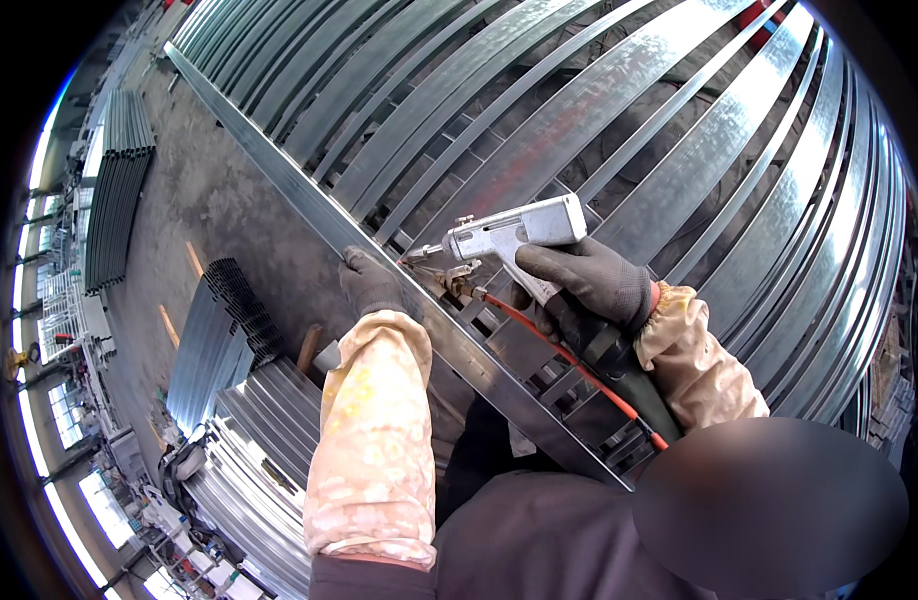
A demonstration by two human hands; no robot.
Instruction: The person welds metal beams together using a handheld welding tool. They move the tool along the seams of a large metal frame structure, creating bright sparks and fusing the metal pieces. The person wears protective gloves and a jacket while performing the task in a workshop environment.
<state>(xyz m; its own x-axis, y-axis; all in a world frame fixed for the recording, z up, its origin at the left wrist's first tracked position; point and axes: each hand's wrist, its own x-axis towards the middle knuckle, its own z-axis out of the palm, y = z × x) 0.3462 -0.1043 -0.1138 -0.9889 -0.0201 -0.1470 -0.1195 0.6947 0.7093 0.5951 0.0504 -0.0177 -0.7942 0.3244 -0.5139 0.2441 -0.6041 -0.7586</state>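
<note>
My right hand [589, 280], in a dark grey glove, is wrapped round the handle of a white pistol-shaped welding gun [519, 232]. The gun's thin nozzle points left, its tip close to the long metal rail [289, 193] at the edge of the frame. An orange hose [569, 358] runs from a fitting under the nozzle back past my right wrist. Just left of the tip, my gloved left hand [369, 283] grips the rail's outer edge, fingers partly hidden. Galvanized metal slats [539, 130] run side by side away from the rail.
Stacks of metal channels [119, 190] stand on the concrete floor [204, 165] at the left. Nearer lie more bundled profiles [269, 420] and a dark-ended stack [241, 305]. Something red [759, 22] shows beneath the slats at the far right. Windows line the left wall.
</note>
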